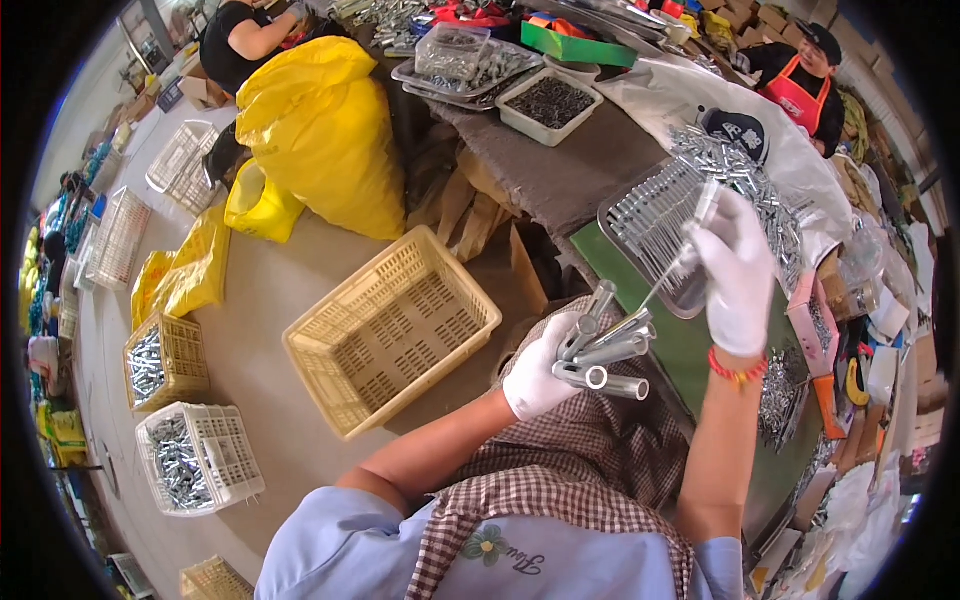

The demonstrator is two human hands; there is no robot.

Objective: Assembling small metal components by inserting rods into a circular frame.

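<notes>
My left hand [541, 378], in a white glove, is closed around a bunch of shiny metal tubes [620, 350] whose open ends point to the right. My right hand [740, 275], also gloved, pinches a thin metal rod [660, 284] that slants down toward the bunch. Whether its lower end enters a tube, I cannot tell. A small pale, shiny piece [708, 200] shows at the right fingertips. Just left of that hand sits a clear plastic tray [606, 222] with long metal pieces [650, 212] laid in a row.
Loose metal parts [725, 165] are heaped beyond the tray on the green-topped bench [625, 270]. An empty yellow crate [335, 415] stands to my left, with part-filled crates [235, 455] farther left. A yellow sack [320, 130] stands ahead. A co-worker [800, 90] is at far right, another person [245, 40] at far left.
</notes>
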